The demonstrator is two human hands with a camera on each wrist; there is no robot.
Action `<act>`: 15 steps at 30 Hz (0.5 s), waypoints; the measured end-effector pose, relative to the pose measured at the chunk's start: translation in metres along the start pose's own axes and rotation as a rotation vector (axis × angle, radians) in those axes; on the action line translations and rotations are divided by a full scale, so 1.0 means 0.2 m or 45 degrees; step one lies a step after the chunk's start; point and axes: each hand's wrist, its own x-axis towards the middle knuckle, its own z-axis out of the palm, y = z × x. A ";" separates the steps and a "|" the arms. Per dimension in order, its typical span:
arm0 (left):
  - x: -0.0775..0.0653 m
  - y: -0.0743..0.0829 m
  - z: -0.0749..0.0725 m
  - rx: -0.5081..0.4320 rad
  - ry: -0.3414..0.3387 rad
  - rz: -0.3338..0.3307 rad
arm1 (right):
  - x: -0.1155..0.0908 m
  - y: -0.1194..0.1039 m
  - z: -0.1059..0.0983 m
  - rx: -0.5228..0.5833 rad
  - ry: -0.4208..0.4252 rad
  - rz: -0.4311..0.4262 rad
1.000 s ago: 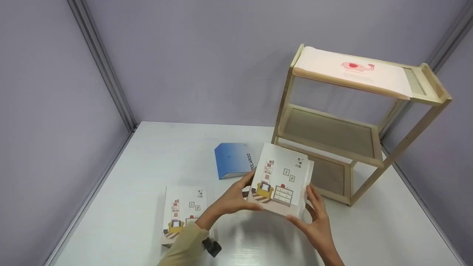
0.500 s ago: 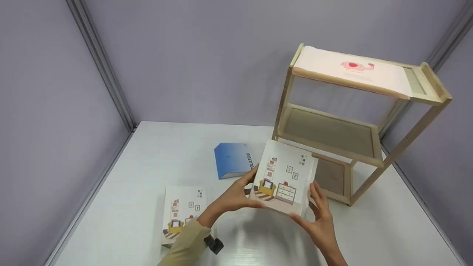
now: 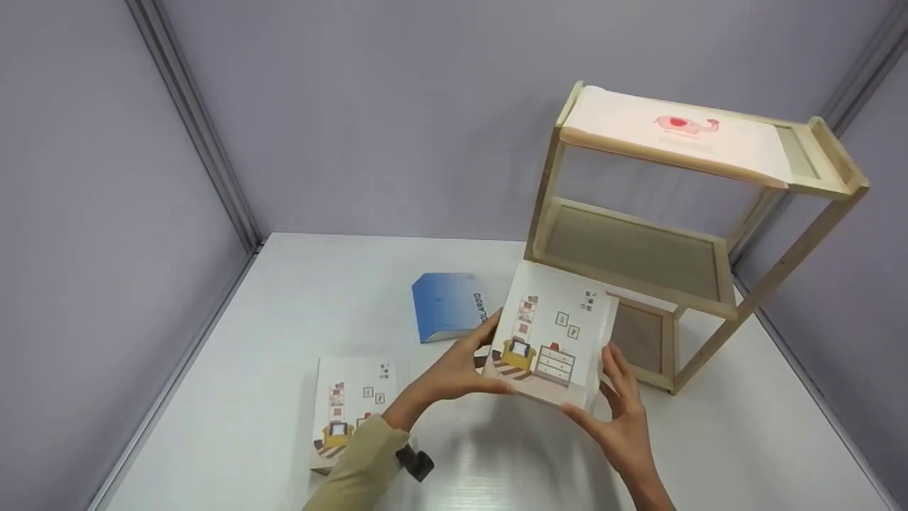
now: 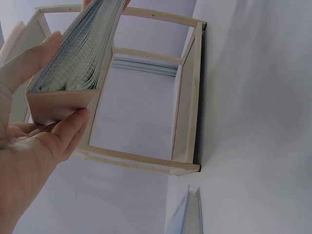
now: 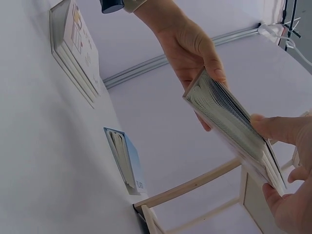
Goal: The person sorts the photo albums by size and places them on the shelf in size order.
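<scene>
Both hands hold up a white photo album with a drawn yellow armchair and drawer chest on its cover. My left hand grips its left side near the lower corner, thumb on the cover. On the opposite side, my right hand grips the lower right corner, thumb at the bottom edge. The album is tilted above the table, and its thick stack of pages shows in the right wrist view. In the left wrist view, the left fingers lie beneath the spine.
A wooden three-tier rack stands at right, a pink elephant cloth over its top. Behind the left hand lies a blue album marked POLAROID. A matching white album lies at left, partly under the left sleeve.
Both hands have carried the white album slightly up and to the right, toward the rack. Its far edge now overlaps the rack's lower part in the head view. The other albums have stayed put.
</scene>
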 end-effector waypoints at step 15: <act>0.05 0.04 0.01 0.011 -0.011 0.017 | 0.03 -0.02 -0.04 0.012 0.025 -0.035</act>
